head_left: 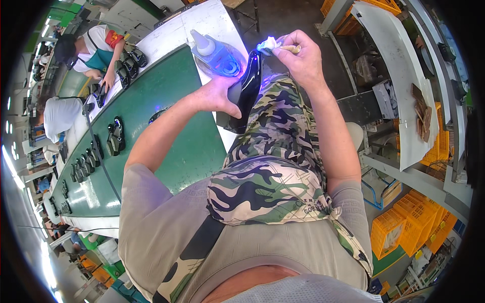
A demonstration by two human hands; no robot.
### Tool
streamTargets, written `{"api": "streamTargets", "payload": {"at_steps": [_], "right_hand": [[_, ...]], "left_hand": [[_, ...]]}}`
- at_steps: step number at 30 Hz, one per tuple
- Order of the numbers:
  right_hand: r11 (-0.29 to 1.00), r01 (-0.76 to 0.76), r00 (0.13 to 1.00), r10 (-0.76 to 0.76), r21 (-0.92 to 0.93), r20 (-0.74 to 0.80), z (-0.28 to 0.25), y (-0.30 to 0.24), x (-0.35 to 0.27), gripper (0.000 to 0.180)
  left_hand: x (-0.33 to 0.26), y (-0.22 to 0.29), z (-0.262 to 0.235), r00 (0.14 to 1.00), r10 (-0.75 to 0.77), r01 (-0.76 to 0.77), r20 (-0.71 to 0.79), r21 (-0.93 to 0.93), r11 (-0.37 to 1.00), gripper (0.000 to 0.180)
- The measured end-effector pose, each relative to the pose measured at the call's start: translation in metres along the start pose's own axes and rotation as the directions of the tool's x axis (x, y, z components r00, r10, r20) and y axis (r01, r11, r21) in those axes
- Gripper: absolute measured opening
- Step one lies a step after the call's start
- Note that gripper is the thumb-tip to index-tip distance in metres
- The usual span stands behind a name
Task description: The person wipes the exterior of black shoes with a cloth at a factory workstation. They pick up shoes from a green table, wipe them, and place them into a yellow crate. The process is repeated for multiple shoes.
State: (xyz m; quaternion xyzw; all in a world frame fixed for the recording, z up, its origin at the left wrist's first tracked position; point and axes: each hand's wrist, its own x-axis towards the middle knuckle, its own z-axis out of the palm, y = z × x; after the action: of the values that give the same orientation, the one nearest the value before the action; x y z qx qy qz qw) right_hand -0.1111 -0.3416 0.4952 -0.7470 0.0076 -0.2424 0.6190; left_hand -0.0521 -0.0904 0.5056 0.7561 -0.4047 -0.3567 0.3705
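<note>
My left hand is closed around a glossy black shoe, held tilted at the table's edge above my lap. Between the fingers of my right hand is a wad of white cloth, close to the shoe's upper end. A pale yellowish piece also shows in that grip; I cannot tell whether it is a stick or more cloth. Bluish light falls on the cloth and shoe. Just beyond my left hand stands a clear squeeze bottle with a white nozzle and blue-looking contents.
Several dark shoes line the green conveyor belt with white side ledges. A co-worker in a green apron handles shoes at far left. At right are a metal rack and orange crates.
</note>
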Motion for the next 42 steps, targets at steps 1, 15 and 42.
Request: {"api": "streamTargets", "payload": {"at_steps": [1,15,42], "right_hand": [[1.000,0.006,1.000,-0.006,0.007,-0.001,0.000,0.001,0.000,0.018],[0.990,-0.077,0.992,0.064,0.122,0.108,0.006,0.009,-0.024,0.017],[0.934,-0.168,0.959,0.082,0.315,0.271,-0.036,-0.003,-0.068,0.019]], "left_hand": [[0.000,-0.002,0.000,1.000,-0.017,0.018,0.026,-0.037,0.999,0.067],[0.010,-0.018,0.002,0.980,-0.143,0.199,0.141,-0.585,0.786,0.066],[0.054,-0.056,0.050,0.965,-0.243,0.129,0.097,-0.985,0.116,0.048]]}}
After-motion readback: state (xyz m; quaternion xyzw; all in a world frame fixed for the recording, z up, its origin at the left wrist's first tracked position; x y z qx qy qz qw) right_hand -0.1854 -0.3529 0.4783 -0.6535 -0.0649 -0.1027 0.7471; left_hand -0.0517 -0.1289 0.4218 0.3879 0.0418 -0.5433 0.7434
